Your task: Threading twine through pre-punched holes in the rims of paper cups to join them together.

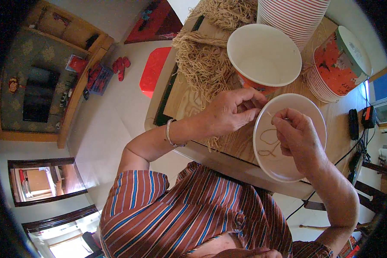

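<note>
Right hand pinching a string over a white tub at the table's edge: points of likely failure.
The right hand (294, 135) has thumb and forefinger pressed together on the string (269, 152), which lies in loose loops inside the front tub (303, 107). The left hand (232, 111) curls beside that tub's rim, thumb and forefinger close; whether they grip anything is hidden, so one cannot tell. The tub's near rim reaches the edge of the table (180, 103); a knock from the right wrist could tip it off. A slack pinch might drop the string, and loose strands of the twine heap (202, 64), close behind the left hand, could snag.
</note>
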`<action>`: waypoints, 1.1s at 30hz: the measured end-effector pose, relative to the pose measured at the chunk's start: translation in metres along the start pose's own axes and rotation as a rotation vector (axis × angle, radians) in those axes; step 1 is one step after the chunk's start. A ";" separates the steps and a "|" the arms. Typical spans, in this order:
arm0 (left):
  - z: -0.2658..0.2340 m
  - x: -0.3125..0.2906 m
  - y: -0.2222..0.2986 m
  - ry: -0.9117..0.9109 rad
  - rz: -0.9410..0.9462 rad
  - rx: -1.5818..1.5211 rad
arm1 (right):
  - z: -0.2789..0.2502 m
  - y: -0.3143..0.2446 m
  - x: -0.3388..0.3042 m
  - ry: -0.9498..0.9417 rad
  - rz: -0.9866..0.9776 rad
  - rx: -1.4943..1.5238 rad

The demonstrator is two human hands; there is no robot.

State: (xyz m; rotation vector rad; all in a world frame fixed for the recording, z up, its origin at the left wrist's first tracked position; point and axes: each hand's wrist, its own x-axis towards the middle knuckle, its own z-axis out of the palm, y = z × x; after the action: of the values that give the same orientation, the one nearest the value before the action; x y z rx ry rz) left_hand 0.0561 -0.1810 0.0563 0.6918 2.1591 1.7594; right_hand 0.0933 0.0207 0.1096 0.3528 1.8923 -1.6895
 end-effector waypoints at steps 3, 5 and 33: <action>-0.001 0.001 0.002 -0.010 0.017 0.051 | -0.003 0.004 0.003 0.003 -0.021 -0.037; -0.001 0.002 0.000 -0.011 0.034 0.058 | -0.005 0.006 0.006 0.006 -0.034 -0.074; -0.001 0.004 0.003 0.004 0.018 0.126 | -0.001 0.005 0.010 -0.006 -0.041 -0.046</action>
State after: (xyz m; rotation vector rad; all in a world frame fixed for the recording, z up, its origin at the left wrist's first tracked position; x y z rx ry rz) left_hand 0.0531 -0.1792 0.0592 0.7410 2.2883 1.6460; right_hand 0.0879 0.0204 0.1001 0.2926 1.9436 -1.6683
